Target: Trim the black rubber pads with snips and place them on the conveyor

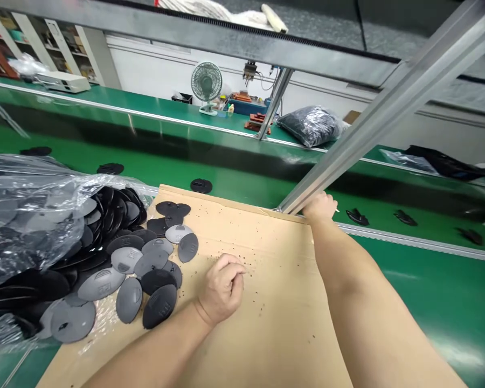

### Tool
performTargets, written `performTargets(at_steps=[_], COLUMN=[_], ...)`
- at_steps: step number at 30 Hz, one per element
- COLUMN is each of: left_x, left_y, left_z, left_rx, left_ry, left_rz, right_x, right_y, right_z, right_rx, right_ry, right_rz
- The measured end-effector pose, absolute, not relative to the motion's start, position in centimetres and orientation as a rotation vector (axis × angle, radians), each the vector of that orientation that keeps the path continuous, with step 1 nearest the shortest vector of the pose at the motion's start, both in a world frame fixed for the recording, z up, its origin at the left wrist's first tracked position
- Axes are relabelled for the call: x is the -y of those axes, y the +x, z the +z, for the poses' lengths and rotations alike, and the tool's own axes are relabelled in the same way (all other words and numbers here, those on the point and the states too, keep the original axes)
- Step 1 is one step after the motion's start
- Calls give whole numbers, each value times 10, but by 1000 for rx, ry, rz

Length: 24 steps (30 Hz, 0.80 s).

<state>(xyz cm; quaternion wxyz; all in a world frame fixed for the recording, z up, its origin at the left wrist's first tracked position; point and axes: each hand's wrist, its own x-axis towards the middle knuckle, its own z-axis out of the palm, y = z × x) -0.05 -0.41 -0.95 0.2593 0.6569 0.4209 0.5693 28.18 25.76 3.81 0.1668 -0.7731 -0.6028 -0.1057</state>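
My left hand (222,285) is closed in a loose fist over a cardboard sheet (283,323), with nothing visible between its fingers. Beside the metal post (327,167), my right hand (321,206) reaches to the edge of the green conveyor belt (242,188). Its fingers are curled and partly hidden; a small pale tip sticks out, and I cannot make out what it belongs to. Oval black and grey plastic pieces (129,299) lie in a pile left of my left hand, spilling from a clear plastic bag (32,215). Tiny dark scraps dot the cardboard.
Several dark pieces are spaced along the belt, including an oval one (201,186) and another (357,216) right of my right hand. A metal shelf beam (210,40) crosses overhead. On the far bench are a fan (206,83) and a stuffed plastic bag (311,125).
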Motion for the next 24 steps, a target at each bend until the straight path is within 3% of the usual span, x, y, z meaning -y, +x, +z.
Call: performTargets(at_steps=[6,11,16,21,24], left_x=[5,2,8,33,42], left_y=[-5,-3,-6,-34,-49], left_z=[-7,-1,16,24,22], left_rx=[-1107,-1182,-1109,-786,-599], left_ry=[1663,1448,976,841,775], left_rz=[1614,1552,1204,707,674], right_x=[-177,-70,32,63,55], right_y=[307,258,181,149,141], right_z=[62,51,43,43,39], right_rx=[1413,1625,1832,1880,1936], right_ry=[-2123,-1505,-1073,-883,-828], right_rz=[-414,102,672,876,854])
